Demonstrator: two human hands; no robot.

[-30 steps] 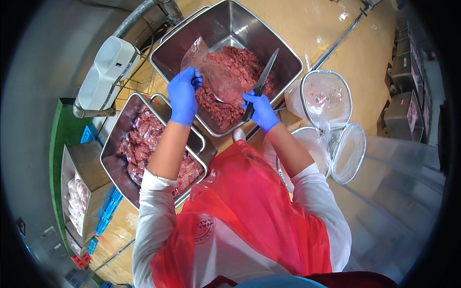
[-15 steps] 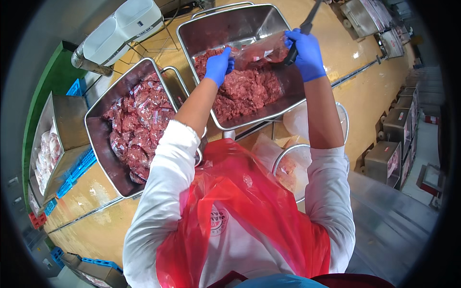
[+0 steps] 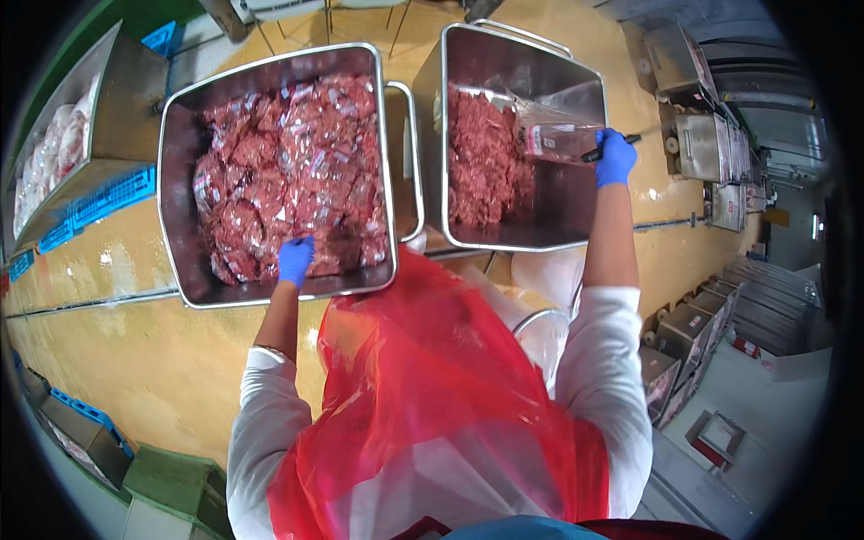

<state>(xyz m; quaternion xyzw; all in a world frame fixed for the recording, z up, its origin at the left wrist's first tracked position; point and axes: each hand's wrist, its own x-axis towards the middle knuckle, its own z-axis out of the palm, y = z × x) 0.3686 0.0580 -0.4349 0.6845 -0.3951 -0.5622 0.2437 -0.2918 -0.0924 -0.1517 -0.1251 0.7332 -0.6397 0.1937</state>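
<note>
Head view: right hand (image 3: 616, 157) holds a clear bag (image 3: 560, 142) over the right tub (image 3: 569, 211); left hand (image 3: 296, 260) is at meat packs (image 3: 306, 153) in the left tub (image 3: 178, 216).
Blue-gloved right grip clenches bag and knife (image 3: 591, 156) together, loose meat (image 3: 486, 171) below; whether the left grip holds a pack cannot be told.

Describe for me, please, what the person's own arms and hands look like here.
The left hand and the right hand wear close-fitting, plain blue gloves that end near the wrist. Beyond them the forearms are bare up to loose, creased white sleeves. No cables or printed markings show on the sleeves.
</note>
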